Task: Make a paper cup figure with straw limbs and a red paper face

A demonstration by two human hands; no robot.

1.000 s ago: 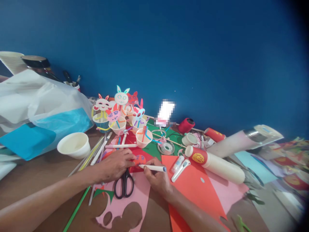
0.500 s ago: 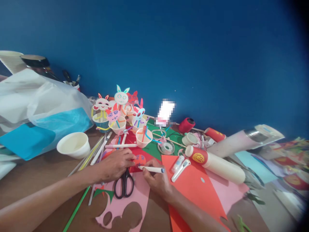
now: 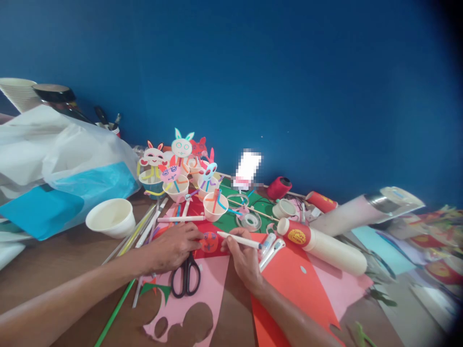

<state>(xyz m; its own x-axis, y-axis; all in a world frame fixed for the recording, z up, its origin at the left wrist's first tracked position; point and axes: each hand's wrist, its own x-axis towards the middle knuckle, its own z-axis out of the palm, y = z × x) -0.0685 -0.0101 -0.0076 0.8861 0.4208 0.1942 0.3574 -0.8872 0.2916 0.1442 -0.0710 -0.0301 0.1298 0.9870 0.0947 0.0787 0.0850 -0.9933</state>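
Observation:
A small orange-red paper face (image 3: 209,242) with blue and purple features drawn on it lies on red paper. My left hand (image 3: 177,246) holds its left edge, fingers bent over it. My right hand (image 3: 244,260) grips a white marker (image 3: 240,239) with a blue end, its tip just right of the face and apart from it. Below my left hand lie black-handled scissors (image 3: 186,279), their blades hidden by the hand. Another white marker (image 3: 181,219) lies above the hand, near a paper cup (image 3: 216,212) with orange and blue straw limbs.
Several paper cups with animal faces, such as a white rabbit (image 3: 182,146), stand at the back. Pink cut paper (image 3: 206,294) lies in front. To the right are orange paper (image 3: 289,299), a white utility knife (image 3: 272,255), tape (image 3: 250,220) and stacked cups (image 3: 336,250).
My right hand has lifted the marker off the paper face and moved it up and to the right. More of the face's drawing shows. My left hand has stayed in place.

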